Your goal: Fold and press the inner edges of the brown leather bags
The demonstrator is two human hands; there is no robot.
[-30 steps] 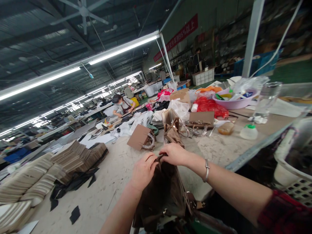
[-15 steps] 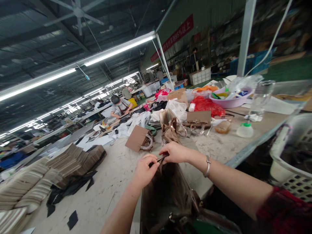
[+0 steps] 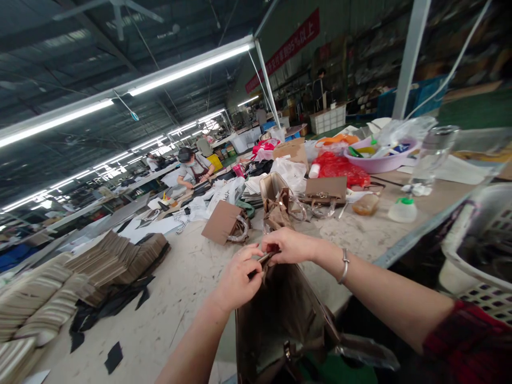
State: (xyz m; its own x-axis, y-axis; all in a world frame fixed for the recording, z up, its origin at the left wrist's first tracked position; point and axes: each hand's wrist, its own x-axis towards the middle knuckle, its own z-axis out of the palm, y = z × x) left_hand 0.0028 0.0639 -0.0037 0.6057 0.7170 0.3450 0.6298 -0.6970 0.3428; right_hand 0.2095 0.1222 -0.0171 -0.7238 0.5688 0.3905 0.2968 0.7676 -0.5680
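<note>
A brown handbag [image 3: 280,320] stands open towards me at the table's near edge, its lining in shadow. At its far top edge, my left hand [image 3: 242,274] pinches the bag's rim between thumb and fingers. Close beside it, my right hand [image 3: 290,246], with a bracelet on the wrist, grips the same edge, fingers bent down over it. The fingertips of both hands nearly meet there. A plastic-wrapped handle [image 3: 366,349] hangs at the bag's near right side. Just beyond my hands sits another brown bag [image 3: 278,210] with its flap up.
More brown bags [image 3: 226,221] lie on the table [image 3: 188,282]. Stacked panels [image 3: 116,258] and black scraps [image 3: 114,357] are at left. A lilac basin [image 3: 380,160], a glue bottle [image 3: 402,209] and a clear jar [image 3: 432,157] stand at right, near a white basket [image 3: 464,266]. A co-worker [image 3: 196,165] sits across the table.
Both hands stay on the bag's edge, with the left fingers raised and shifted slightly. The bag sits a little further right in view, and its wrapped handle shows more at lower right.
</note>
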